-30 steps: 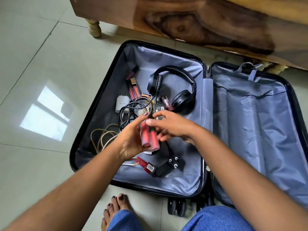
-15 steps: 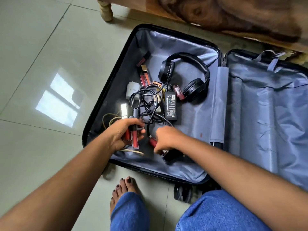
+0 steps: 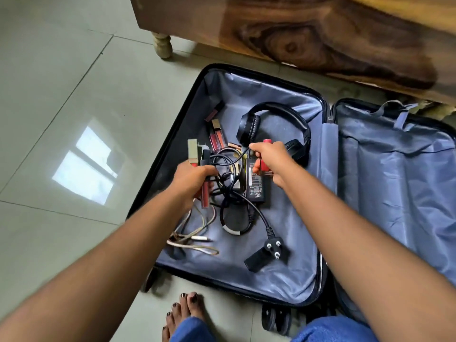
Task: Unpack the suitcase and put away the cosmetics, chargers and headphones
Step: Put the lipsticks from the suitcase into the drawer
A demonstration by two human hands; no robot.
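On the floor lies the open suitcase (image 3: 246, 280), and the job looks to be at the gathering of cosmetics. Her left hand (image 3: 191, 180) grips a bunch of lip tubes (image 3: 204, 195), and the right hand (image 3: 270, 160) is curled round a red tube (image 3: 265, 165), I think another lip one. Next, more tubes (image 3: 217, 138) wait near the far wall, so a hand must reach past the wires (image 3: 229, 178). These tangle over the charger (image 3: 255, 183) and could snag. Black headphones (image 3: 278, 130) lie just beside the right hand. A plug (image 3: 272, 248) lies nearer, and thin cords (image 3: 195, 239) too.
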